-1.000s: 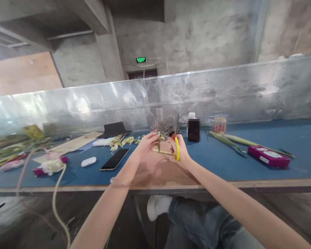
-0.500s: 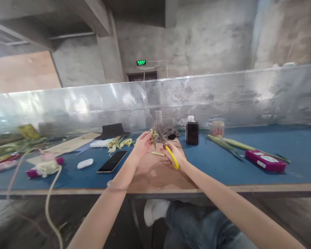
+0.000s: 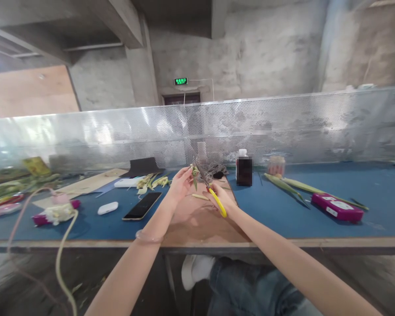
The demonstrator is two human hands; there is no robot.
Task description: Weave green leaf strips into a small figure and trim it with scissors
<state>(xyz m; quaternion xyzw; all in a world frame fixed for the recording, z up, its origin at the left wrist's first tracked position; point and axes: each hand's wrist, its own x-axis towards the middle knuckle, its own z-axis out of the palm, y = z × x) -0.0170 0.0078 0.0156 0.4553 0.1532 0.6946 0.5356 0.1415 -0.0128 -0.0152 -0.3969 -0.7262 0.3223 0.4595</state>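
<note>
My left hand [image 3: 181, 182] pinches a small green piece of plant [image 3: 195, 176] with pale bits at its top and a leaf hanging down. My right hand [image 3: 222, 197] is closed around the yellow handles of a pair of scissors [image 3: 218, 201]. Their dark blades point up and left, close beside the plant piece; whether they touch it I cannot tell. Under both hands lies a brown board [image 3: 197, 219]. A short pale green stem [image 3: 200, 196] rests on it between the hands.
Behind the hands lies a tangle of grey cord [image 3: 213, 170]. To the left are a phone [image 3: 143, 206], a white case [image 3: 108, 208] and pale plant scraps [image 3: 151, 182]. On the right stand a dark bottle [image 3: 244, 169] and a jar [image 3: 276, 166], with long leaves [image 3: 286, 188] and a magenta box [image 3: 336, 207].
The scissors have turned slightly, and their handles look closer together. My left hand still holds the plant piece in nearly the same place. The whole view has shifted a little.
</note>
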